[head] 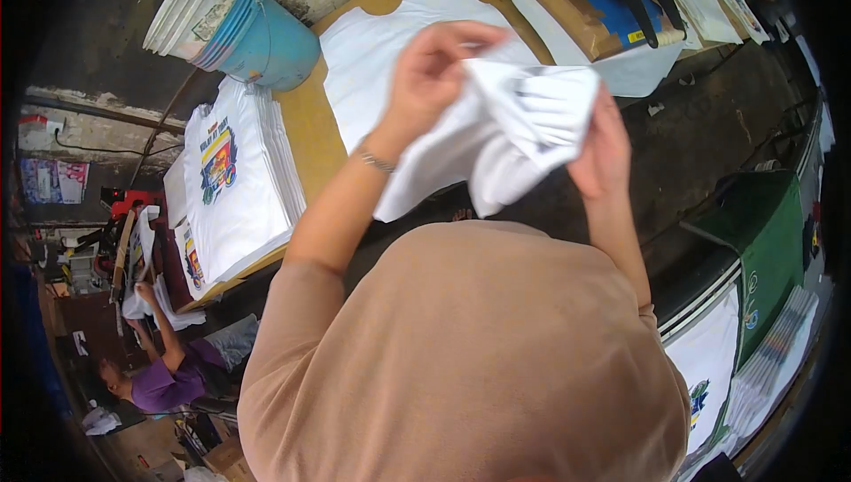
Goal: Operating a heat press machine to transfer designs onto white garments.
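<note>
In front of my chest I hold a white cloth garment (552,106), bunched and partly blurred by motion. My left hand (432,73) pinches its near-left corner between thumb and fingers, though blur hides the exact grip. On the opposite side my right hand (605,146) grips the cloth's edge, with some fingers hidden behind it. Part of the cloth hangs down below my hands. Beneath and beyond my left hand, a plain white shirt (372,49) lies spread on a yellow-brown table (309,143).
A blue-and-white bucket (266,36) stands beside a stack of printed white shirts (226,183). A press-like machine (592,10) with black arms sits upper right. At right are a green board (771,249) and more printed shirts (705,362). A purple-shirted person (173,375) works at lower left.
</note>
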Demonstrator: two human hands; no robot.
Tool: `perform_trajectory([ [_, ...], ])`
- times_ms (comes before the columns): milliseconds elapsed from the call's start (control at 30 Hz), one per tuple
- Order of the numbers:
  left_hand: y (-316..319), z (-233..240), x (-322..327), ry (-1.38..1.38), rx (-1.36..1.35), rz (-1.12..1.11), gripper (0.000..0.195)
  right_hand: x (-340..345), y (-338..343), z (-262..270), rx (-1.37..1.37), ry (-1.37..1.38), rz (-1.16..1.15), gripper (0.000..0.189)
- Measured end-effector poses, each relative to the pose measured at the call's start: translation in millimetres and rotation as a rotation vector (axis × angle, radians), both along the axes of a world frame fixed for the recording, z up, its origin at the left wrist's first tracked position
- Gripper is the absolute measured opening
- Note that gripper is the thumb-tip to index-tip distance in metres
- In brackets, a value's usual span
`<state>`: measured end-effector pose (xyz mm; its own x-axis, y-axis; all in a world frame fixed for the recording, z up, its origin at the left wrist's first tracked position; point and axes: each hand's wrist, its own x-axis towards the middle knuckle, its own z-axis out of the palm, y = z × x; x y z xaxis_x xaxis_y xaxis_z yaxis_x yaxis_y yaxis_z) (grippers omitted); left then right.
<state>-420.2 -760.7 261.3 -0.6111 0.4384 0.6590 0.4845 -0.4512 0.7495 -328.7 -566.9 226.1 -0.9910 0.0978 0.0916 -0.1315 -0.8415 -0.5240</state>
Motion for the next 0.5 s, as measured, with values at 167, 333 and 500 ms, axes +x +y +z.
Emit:
perform_trajectory([
  [167,70.3,5.0,5.5,0.402,-0.478,-0.178,0.023,39.5,84.9,26.8,0.184,0.05,-0.188,0.035],
  [333,43.9,-91.6,19.7,0.504,-0.92,-0.222,0.037,122.3,180.0,21.3,0.495,-0.281,-0.671,0.041],
  [500,-18.4,-134.1,35.5,0.253,-1.155,-0.525,0.031,148.0,146.3,48.1,0.237,-0.045,-0.458,0.046],
])
